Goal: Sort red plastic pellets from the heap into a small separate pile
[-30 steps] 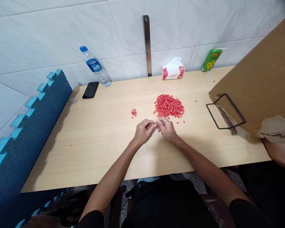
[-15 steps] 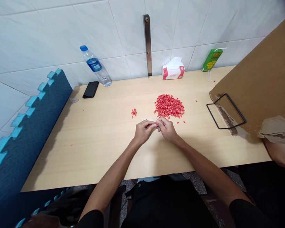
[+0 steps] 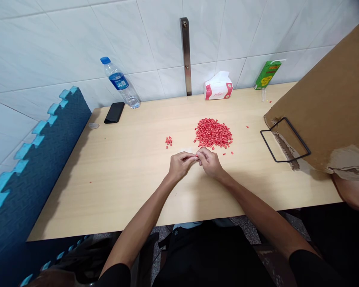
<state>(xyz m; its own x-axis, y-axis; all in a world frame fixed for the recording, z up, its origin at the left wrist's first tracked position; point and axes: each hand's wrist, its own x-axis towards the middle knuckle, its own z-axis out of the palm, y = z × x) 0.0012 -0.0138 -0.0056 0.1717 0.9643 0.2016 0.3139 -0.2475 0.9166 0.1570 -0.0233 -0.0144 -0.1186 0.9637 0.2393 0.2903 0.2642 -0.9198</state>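
Note:
My left hand [image 3: 181,164] and my right hand [image 3: 210,162] meet fingertip to fingertip above the table, each closed in a pinch. Between them shows a bit of a small red piece [image 3: 196,155], mostly covered by the fingers. Just beyond my right hand spreads a big heap of small red cylinder-like pieces [image 3: 214,133]. A much smaller cluster of the same red pieces [image 3: 168,142] lies farther left, beyond my left hand. A few loose ones lie by the heap's near right side.
On the wooden table [image 3: 122,167] stand a water bottle [image 3: 119,81], a tissue pack [image 3: 218,87] and a green drink carton [image 3: 267,75] along the wall. A black phone [image 3: 114,113] lies left. Cardboard [image 3: 326,99] with a black wire frame [image 3: 284,139] borders the right, blue foam mat [image 3: 48,155] the left.
Both hands stay at almost the same spot, still pinched together around the small red piece. The heap and the cluster look the same.

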